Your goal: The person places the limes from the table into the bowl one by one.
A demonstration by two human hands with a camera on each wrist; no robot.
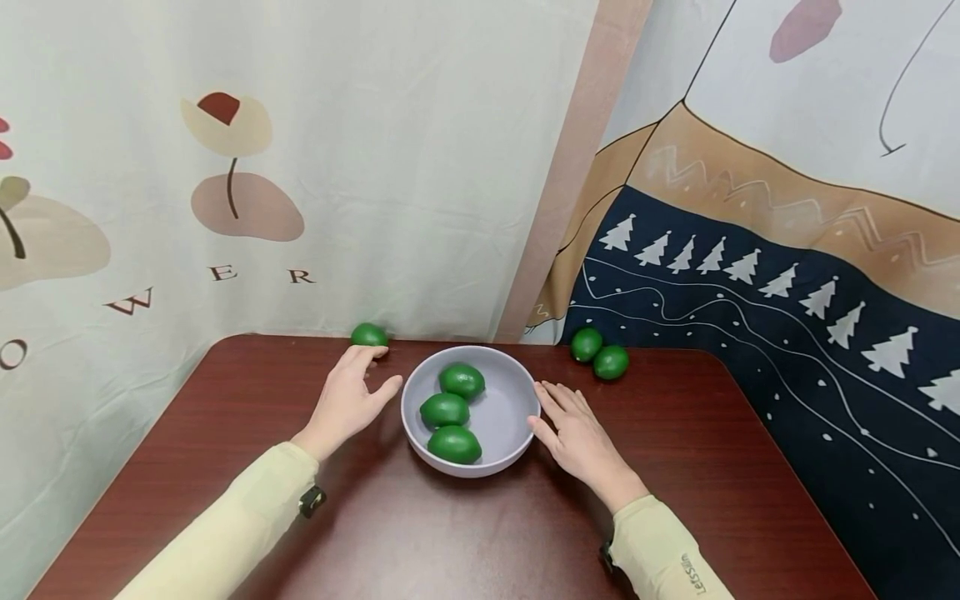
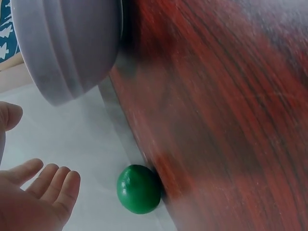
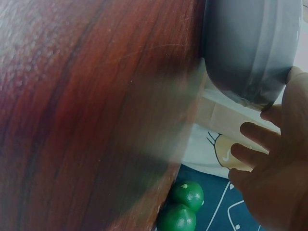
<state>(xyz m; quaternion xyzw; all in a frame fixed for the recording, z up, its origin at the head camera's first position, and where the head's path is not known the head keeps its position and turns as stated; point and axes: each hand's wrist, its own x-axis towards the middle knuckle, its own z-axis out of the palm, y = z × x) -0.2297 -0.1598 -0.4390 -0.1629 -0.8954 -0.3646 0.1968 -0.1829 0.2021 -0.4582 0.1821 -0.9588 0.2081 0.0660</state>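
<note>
A grey-lavender bowl (image 1: 510, 417) stands on the table with three green limes in it, one of them the front lime (image 1: 454, 445). Just left of its rim is my left hand (image 1: 347, 400), thumb spread from the fingers and holding nothing. In the left wrist view this hand is apart from the bowl (image 2: 72, 43) and from a loose lime (image 2: 138, 189) at the table's far edge. My right hand (image 1: 581, 437) has its thumb and forefinger at the bowl's right side, the other fingers extended. The right wrist view shows these fingertips against the bowl wall (image 3: 250, 48).
Two more limes, a rear lime (image 1: 587, 344) and a nearer lime (image 1: 611, 362), lie side by side at the far right edge of the reddish-brown table (image 1: 465, 542). Behind the table hangs a pale printed curtain (image 1: 420, 167), with a dark blue tree-patterned cloth (image 1: 720, 292) at right.
</note>
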